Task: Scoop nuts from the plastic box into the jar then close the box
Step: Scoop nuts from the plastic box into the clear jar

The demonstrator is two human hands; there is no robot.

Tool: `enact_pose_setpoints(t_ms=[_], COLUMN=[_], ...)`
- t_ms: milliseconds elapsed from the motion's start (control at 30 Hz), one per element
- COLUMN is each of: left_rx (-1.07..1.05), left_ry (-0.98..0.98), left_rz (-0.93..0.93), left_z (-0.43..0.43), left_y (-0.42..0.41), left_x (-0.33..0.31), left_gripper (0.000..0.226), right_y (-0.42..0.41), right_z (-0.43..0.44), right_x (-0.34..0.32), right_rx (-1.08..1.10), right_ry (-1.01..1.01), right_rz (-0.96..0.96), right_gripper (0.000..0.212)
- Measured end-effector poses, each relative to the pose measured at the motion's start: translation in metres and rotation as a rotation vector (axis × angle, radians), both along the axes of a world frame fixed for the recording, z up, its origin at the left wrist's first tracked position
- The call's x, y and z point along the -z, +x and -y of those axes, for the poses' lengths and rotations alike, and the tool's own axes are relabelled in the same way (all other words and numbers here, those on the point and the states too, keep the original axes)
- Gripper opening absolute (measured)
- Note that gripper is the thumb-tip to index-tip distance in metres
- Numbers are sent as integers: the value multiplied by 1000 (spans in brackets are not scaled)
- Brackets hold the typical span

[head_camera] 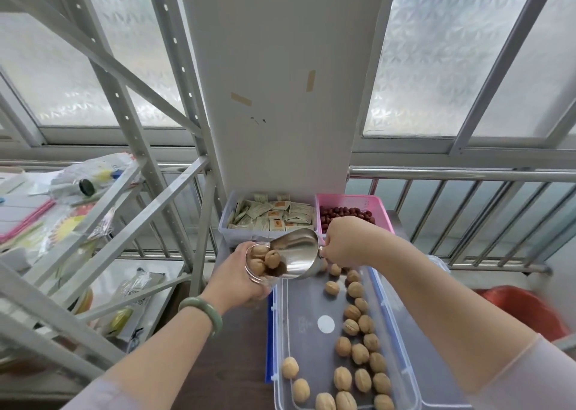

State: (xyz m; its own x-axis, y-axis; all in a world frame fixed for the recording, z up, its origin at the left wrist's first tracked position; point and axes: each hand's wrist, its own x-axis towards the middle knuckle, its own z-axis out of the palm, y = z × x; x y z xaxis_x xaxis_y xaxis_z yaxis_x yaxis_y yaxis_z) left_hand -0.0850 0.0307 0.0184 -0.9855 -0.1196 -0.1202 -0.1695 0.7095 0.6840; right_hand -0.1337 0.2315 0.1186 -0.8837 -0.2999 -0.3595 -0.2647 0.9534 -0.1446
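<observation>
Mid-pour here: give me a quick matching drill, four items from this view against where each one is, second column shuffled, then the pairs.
Items:
1. metal scoop
2. glass jar
3. pink basket
4. jade bangle

Places or states:
A. on the left wrist
B. held in the left hand, walnuts inside
C. by the wall, holding red dates
D. held in the right hand, tipped at the jar mouth

Pairs: 1-D, 2-B, 3-C, 4-A
</observation>
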Motion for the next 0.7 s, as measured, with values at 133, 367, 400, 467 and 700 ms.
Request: enact_pose_setpoints(t_ms=[133,367,400,467,700], left_rx=[-10,-19,-20,-22,-2], left_ry=[6,28,25,23,-9], left_rz=[2,-12,-13,-17,-37], left_z=[3,4,4,4,5], left_y=[1,2,2,1,0], left_x=[4,10,11,12,17], left_gripper=[80,85,86,87,91], right_y=[2,4,4,5,24], right_z=[-9,-35,-39,-47,-71], right_x=[-4,0,3,6,33], right_rx=[11,140,151,173,351], right_ry=[10,-83,-75,-82,-128], right_rz=[-8,37,54,78,253], right_gripper=[36,28,30,33,9])
